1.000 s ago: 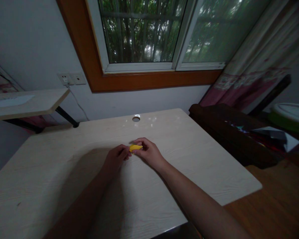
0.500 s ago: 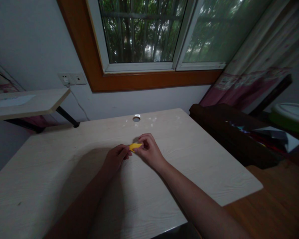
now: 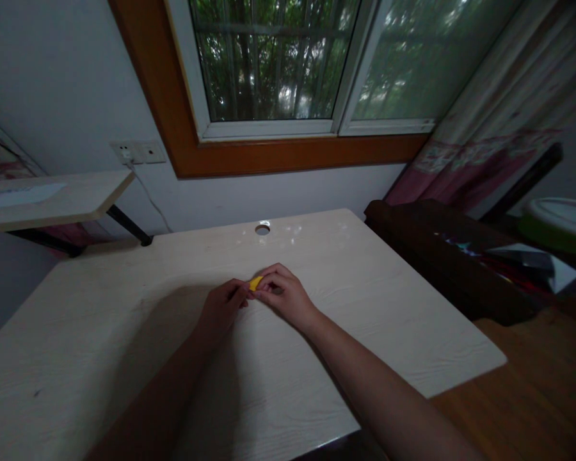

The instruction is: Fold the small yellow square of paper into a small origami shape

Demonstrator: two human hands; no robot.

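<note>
A small piece of folded yellow paper point(image 3: 255, 283) is pinched between my two hands, just above the pale wood-grain desk point(image 3: 182, 256). My left hand point(image 3: 224, 303) is closed on its left end, thumb and forefinger together. From the right, my right hand point(image 3: 287, 291) has its thumb and fingers pressed on the other end and covers much of it. Only a short yellow strip shows between the fingertips, so its full shape is hidden.
A round cable hole point(image 3: 262, 229) lies near the desk's back edge. At left a raised shelf point(image 3: 91, 198) stands on black legs, with a paper on it. A dark wooden cabinet point(image 3: 413, 243) holding papers adjoins the right side, below the curtain point(image 3: 451, 160).
My right hand's fingers have closed in over the yellow paper, so less of it shows. My left hand has stayed almost in place.
</note>
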